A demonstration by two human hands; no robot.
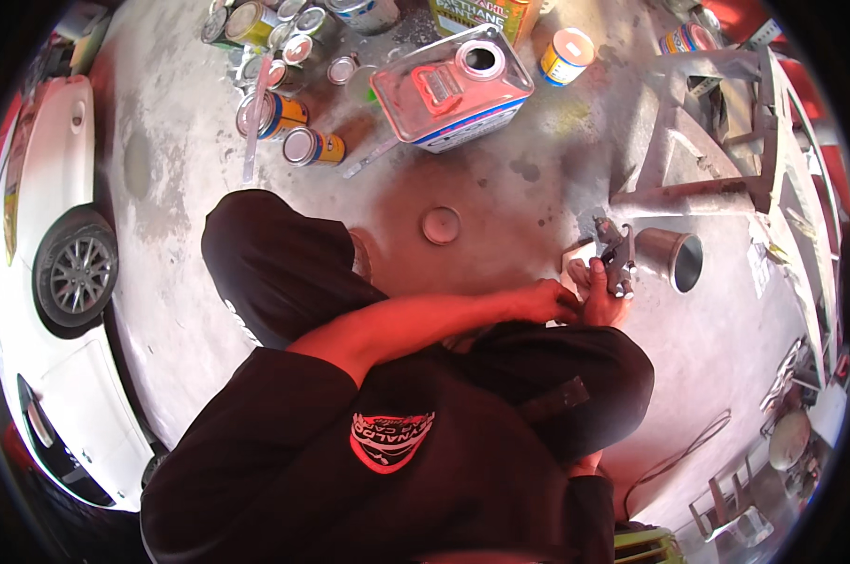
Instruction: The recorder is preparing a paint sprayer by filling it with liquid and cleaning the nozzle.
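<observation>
My right hand is closed around a dark metal spray gun by my right knee. My left arm reaches across my body, and my left hand sits right beside the right one. Its fingers are curled together near the gun's lower end; what they pinch, if anything, is hidden. Just right of the gun stands a metal cup with its open mouth showing. A pale, box-like thing is partly covered behind my right hand. A small round lid lies on the floor ahead of me.
A large rectangular solvent tin with an open spout stands ahead. Several paint cans cluster at far left, beside a flat strip. One can is at far right. A metal frame stands right; a white car is left.
</observation>
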